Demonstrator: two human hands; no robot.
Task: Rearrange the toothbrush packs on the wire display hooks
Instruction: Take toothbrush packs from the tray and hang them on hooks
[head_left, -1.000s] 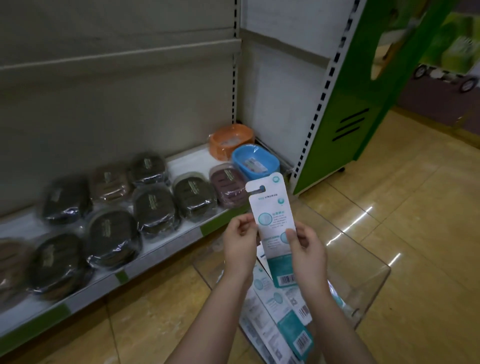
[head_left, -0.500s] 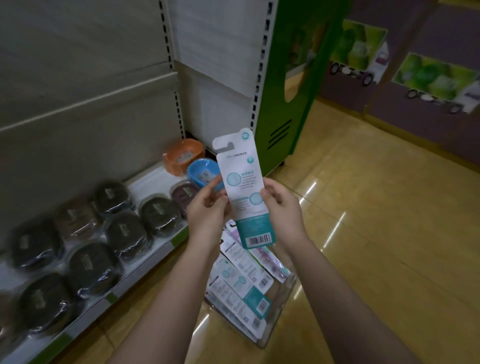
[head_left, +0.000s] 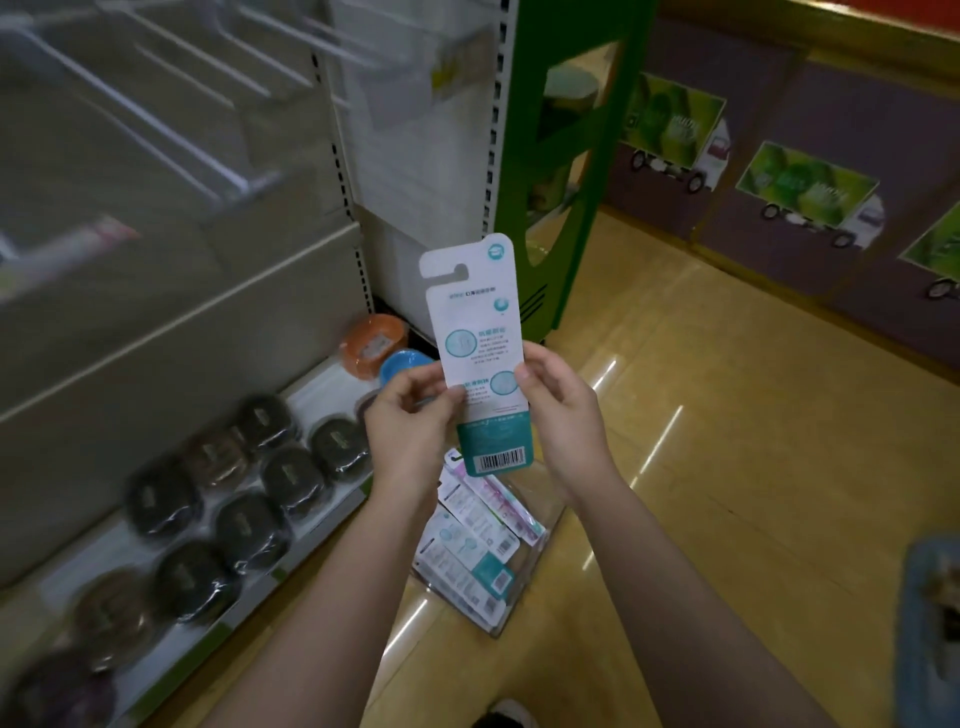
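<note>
far left i see blurred wire hooks (head_left: 171, 130) up on the back panel, and below them a low shelf (head_left: 171, 525) carrying dark wrapped soap dishes (head_left: 249, 527), with an orange dish (head_left: 371, 343) and a blue one (head_left: 402, 364) at its far end. my left hand (head_left: 410, 431) pinches the left edge of a toothbrush pack (head_left: 480, 353), held upright with its back facing me and the hang slot on top. my right hand (head_left: 561, 410) grips its right edge. under both hands a clear bin (head_left: 524, 597) on the floor holds more packs (head_left: 467, 540).
</note>
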